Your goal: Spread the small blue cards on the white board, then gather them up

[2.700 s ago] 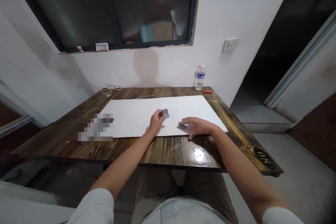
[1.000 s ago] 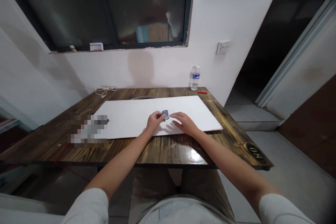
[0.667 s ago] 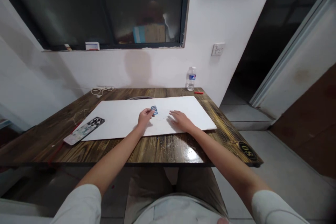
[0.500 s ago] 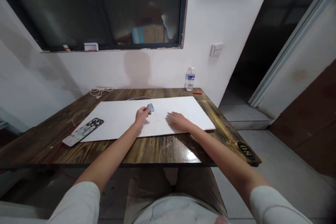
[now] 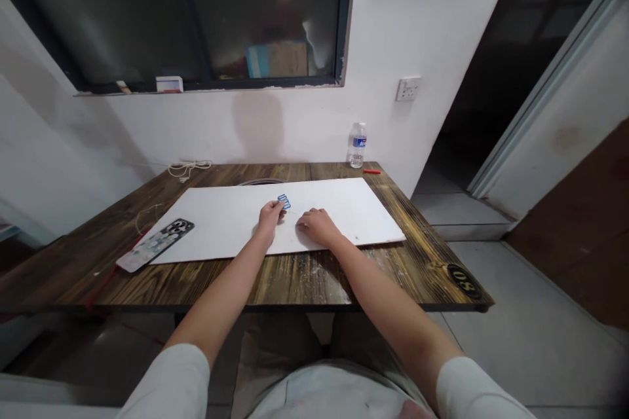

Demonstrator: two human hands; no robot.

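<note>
Held piece: a small blue slotted piece (image 5: 284,201), flat and ladder-like with rounded corners, too small to tell its material; it sits just above the white board, at the left hand's fingertips.
Left hand: the left hand (image 5: 270,218) is closed in a pinch, its fingertips gripping the lower end of the piece.
Right hand: the right hand (image 5: 318,226) rests palm-down on the board, fingers slightly curled and empty, just beside the left hand.
Board: a smooth, matte white board (image 5: 334,213), a wide rectangle lying flat under both hands.
Table: a dark wooden table (image 5: 299,281) with scorched-looking, glossy grain and a round black "80" tag (image 5: 462,281) near its right corner.
Phone: a patterned phone case (image 5: 156,245) lies flat on the table, touching the board's lower-left corner.
Cords: a white cable (image 5: 185,170) lies coiled at the far edge; a thin pale thread (image 5: 146,216) loops near the phone.
Far edge: a plastic water bottle (image 5: 358,145), partly filled and upright, stands beside a red marker (image 5: 372,171).
</note>
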